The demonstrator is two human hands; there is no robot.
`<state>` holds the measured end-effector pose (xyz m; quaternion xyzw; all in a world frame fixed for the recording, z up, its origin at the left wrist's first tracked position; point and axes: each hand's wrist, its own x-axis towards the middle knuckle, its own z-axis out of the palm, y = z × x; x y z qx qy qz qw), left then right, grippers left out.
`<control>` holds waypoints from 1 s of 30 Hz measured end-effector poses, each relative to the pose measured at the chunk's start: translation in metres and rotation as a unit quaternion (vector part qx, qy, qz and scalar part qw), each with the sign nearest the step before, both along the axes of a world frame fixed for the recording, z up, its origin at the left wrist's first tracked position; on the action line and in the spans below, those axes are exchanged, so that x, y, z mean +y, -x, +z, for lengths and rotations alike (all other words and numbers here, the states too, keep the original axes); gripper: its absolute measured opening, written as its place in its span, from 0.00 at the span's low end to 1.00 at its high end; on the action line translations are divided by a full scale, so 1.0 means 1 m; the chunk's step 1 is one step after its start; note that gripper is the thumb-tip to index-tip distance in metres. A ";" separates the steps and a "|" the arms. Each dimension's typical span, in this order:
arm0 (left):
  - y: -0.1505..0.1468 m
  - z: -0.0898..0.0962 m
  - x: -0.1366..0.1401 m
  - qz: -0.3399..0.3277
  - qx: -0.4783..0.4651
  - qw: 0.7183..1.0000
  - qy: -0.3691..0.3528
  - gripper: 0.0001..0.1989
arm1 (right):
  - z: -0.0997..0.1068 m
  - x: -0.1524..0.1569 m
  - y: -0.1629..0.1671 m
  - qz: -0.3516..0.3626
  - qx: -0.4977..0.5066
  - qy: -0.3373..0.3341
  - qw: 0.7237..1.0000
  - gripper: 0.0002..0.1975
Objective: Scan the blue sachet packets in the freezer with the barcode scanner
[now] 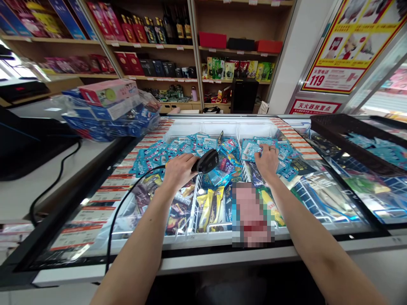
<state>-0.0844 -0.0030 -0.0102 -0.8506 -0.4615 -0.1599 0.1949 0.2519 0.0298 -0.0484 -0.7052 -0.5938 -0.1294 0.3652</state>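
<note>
My left hand point(180, 170) is wrapped around the handle of a black barcode scanner point(207, 162), its head pointing right. The scanner's cable point(132, 190) runs down across the freezer's front edge. Under and beyond it, a spread of small blue packets point(152, 157) covers the left and middle of the glass freezer top. My right hand point(268, 161) rests with fingers apart on a second group of blue packets point(251, 149); a ring shows on one finger. Whether a packet is pinched there is hard to see.
Wire baskets of wrapped ice creams point(211, 203) lie beneath the glass. Price-label strips point(92, 214) run along both sides. A pile of boxes in plastic point(108, 112) stands at left. On the right sits a dark tray point(359, 140) with more blue packets. Stocked shelves point(152, 42) stand behind.
</note>
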 end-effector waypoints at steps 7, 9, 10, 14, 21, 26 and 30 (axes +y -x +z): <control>0.002 0.003 0.000 0.015 -0.009 1.000 0.001 0.15 | 0.004 -0.009 0.011 0.013 -0.093 0.003 0.996 0.17; 0.002 0.003 -0.001 0.015 -0.008 1.000 0.004 0.16 | 0.001 -0.010 0.015 0.026 -0.130 0.016 0.991 0.18; 0.002 0.003 -0.001 0.016 -0.008 1.000 0.005 0.15 | 0.000 -0.010 0.016 0.024 -0.143 0.019 0.989 0.19; 0.005 0.005 -0.002 0.027 -0.012 1.000 0.003 0.15 | -0.003 -0.010 0.020 0.000 -0.159 0.009 0.987 0.17; 0.008 0.007 -0.002 0.038 -0.023 0.999 0.007 0.16 | 0.002 -0.014 0.033 0.020 -0.175 -0.004 0.984 0.15; 0.009 0.007 -0.003 0.035 -0.033 0.999 0.010 0.16 | 0.004 -0.016 0.046 0.033 -0.165 0.003 0.986 0.15; 0.011 0.008 -0.003 0.032 -0.037 0.999 0.008 0.16 | 0.005 -0.020 0.052 0.034 -0.151 0.009 0.988 0.15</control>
